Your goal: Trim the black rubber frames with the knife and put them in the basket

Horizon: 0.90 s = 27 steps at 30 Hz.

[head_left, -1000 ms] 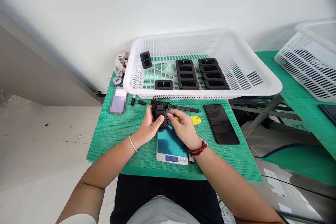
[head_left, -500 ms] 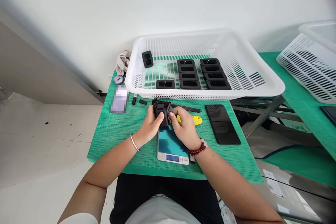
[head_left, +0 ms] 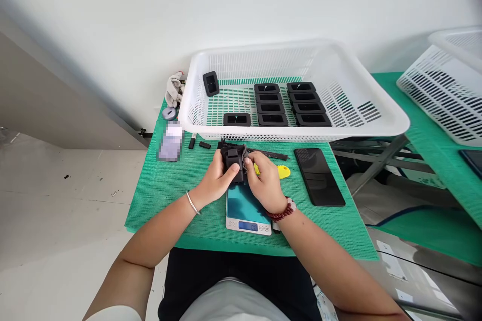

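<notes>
My left hand (head_left: 218,179) is closed around a black plastic piece (head_left: 234,160), a boxy part with a raised block on its upper face. The thumb presses on its near side. My right hand (head_left: 265,184) pinches a crumpled dark grey strip (head_left: 245,152), cloth-like in look, against the part's right edge; its exact material is unclear. Both hands are above the far end of a digital scale (head_left: 248,210) with a blue-green plate. Behind them lie a black caliper (head_left: 276,155) and a yellow-handled tool (head_left: 283,171), partly covered by my right hand.
A white basket (head_left: 301,134) at the back holds several black frame-like parts (head_left: 271,120). A black phone (head_left: 319,176) lies right of the scale. At left are a marker (head_left: 192,141), its cap (head_left: 205,145), a round grey item (head_left: 169,113) and a glove (head_left: 173,89). Another basket (head_left: 440,90) stands right.
The black plastic piece has turned slightly in my left hand and shifted a little right. My right fingers have moved slightly along its edge with the grey strip.
</notes>
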Each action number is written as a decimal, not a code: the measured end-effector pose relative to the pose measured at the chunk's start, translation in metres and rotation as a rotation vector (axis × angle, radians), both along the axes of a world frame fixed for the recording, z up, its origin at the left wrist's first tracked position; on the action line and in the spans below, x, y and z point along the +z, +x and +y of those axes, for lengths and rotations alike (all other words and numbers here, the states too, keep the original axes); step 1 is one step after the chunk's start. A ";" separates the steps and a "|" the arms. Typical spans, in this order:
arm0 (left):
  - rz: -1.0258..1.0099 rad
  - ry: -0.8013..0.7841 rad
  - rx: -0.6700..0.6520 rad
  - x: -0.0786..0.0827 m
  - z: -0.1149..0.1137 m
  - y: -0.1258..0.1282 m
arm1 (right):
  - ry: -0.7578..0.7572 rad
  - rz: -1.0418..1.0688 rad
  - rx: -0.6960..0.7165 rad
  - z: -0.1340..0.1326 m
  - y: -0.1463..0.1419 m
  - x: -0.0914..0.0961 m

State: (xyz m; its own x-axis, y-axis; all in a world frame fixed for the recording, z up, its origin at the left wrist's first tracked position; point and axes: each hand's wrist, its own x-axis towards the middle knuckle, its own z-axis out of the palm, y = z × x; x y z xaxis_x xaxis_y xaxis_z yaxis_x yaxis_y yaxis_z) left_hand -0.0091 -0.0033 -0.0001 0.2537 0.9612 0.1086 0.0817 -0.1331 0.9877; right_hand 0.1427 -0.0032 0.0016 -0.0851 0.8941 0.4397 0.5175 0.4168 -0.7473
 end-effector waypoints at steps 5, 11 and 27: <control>-0.032 -0.043 -0.011 -0.005 -0.004 0.001 | -0.032 0.037 0.034 0.002 0.002 0.003; -0.095 -0.049 0.055 -0.003 -0.004 0.002 | -0.068 0.049 0.110 0.000 0.004 0.002; -0.010 -0.060 0.038 -0.001 -0.004 0.002 | -0.021 0.008 0.080 0.000 0.005 0.002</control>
